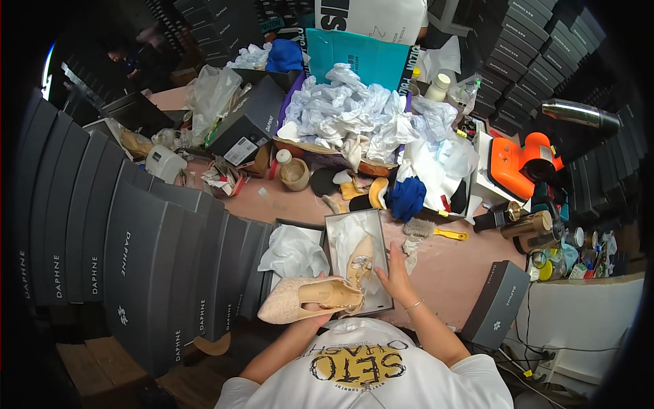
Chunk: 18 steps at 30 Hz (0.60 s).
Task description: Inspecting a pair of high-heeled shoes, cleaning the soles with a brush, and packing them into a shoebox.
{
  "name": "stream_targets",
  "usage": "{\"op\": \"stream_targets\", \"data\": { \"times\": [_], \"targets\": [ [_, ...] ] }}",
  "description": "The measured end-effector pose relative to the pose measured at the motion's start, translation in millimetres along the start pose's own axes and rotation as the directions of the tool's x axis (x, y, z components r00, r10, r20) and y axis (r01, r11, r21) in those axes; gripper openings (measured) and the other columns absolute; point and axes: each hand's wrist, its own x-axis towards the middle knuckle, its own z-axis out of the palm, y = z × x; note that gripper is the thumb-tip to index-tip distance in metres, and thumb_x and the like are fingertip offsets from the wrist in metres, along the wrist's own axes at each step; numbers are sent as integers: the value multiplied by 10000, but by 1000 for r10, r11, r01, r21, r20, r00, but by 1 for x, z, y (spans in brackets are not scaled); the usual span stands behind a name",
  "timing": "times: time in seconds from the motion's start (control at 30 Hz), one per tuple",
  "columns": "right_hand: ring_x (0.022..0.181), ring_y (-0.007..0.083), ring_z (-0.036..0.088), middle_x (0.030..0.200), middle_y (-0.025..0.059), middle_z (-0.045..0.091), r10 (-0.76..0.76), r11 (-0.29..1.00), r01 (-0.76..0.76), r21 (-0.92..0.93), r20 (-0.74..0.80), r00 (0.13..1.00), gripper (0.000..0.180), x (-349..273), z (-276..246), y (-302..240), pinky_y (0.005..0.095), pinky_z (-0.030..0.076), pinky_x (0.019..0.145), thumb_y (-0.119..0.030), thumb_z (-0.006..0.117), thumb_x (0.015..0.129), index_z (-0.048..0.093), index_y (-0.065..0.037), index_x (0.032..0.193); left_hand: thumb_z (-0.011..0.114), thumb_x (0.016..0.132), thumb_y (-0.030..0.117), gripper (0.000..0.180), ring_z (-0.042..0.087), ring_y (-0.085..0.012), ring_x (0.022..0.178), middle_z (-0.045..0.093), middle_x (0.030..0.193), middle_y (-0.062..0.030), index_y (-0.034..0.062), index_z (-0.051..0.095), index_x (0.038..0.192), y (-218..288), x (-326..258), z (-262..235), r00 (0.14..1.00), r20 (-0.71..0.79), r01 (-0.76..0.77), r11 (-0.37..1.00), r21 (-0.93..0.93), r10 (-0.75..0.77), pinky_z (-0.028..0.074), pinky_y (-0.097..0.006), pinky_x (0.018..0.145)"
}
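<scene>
My left hand (320, 311) grips a beige pointed shoe (285, 302) from below, its toe pointing left. Most of those fingers are hidden under the shoe. A matching shoe (360, 262) with a strap lies in a grey shoebox (385, 240) lined with white tissue paper (349, 232). My right hand (400, 278) is at the box's right side with its thumb apart from the fingers, holding nothing. Whether it touches the box wall I cannot tell. Left of this box stands another dark box piece with crumpled tissue paper (294, 252) in it.
Tall stacks of dark shoeboxes (146, 266) crowd the left. A yellow-handled brush (436, 230), a blue cloth (407, 198) and a bottle (285, 159) lie on the pink table (436, 273). Behind is a carton heaped with tissue (347, 109). A closed shoebox (496, 303) stands right.
</scene>
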Motion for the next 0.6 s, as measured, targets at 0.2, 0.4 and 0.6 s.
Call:
{"op": "stream_targets", "data": {
  "times": [0.2,0.4,0.6],
  "targets": [
    [1337,382,289,1421,275,299,56,974,-108,198,250,967,828,-9,10,12,397,238,1107,-104,668,800,154,38,1434,392,957,417,464,627,-281,924,658,1003,-129,24,630,1016,-7,38,-34,974,-210,76,996,-51,-85,498,-437,851],
    [914,297,604,1042,184,595,3,985,-2,174,-5,1000,344,85,-33,-17,343,492,772,-89,626,842,549,14,1161,426,953,343,415,601,-257,1036,606,1109,-167,-1,528,1161,-3,30,-46,978,190,75,994,81,-89,488,-389,903],
    [707,277,626,827,167,631,-279,956,286,59,-103,955,135,218,-39,-90,329,488,632,-87,637,820,637,20,903,393,974,382,442,620,-280,996,617,1068,-164,14,513,1188,0,30,-51,979,168,107,992,69,-118,501,-393,879]
  ]
}}
